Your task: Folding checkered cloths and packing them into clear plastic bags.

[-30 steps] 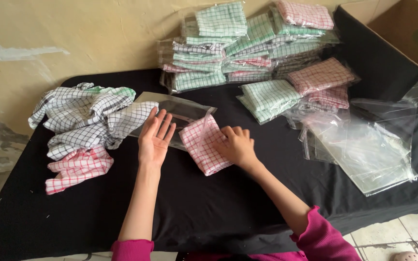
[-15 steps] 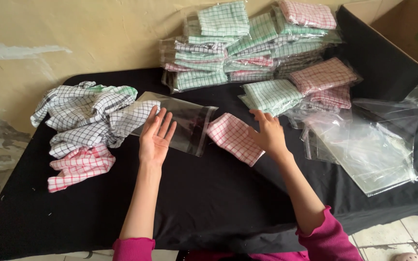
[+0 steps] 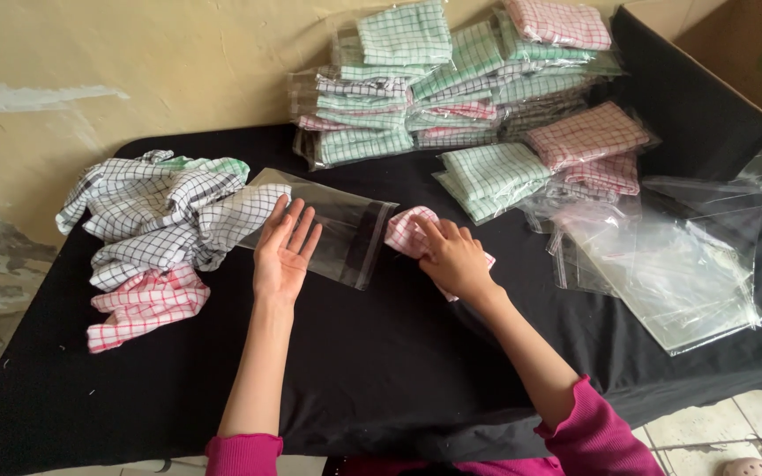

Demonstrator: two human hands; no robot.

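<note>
Pink-checked folded cloth [image 3: 409,233] lies under the fingers of the right hand [image 3: 456,260], which curl down over it and press it at the mouth of the clear plastic sleeve [image 3: 337,229]. That sleeve's long axis runs left to right, its open end toward the cloth. Flat on the sleeve rests the left hand [image 3: 282,251], fingers spread, gripping nothing. Loose checked cloths [image 3: 165,211] lie left on the black table [image 3: 381,353]; bagged stacks [image 3: 451,79] behind.
</note>
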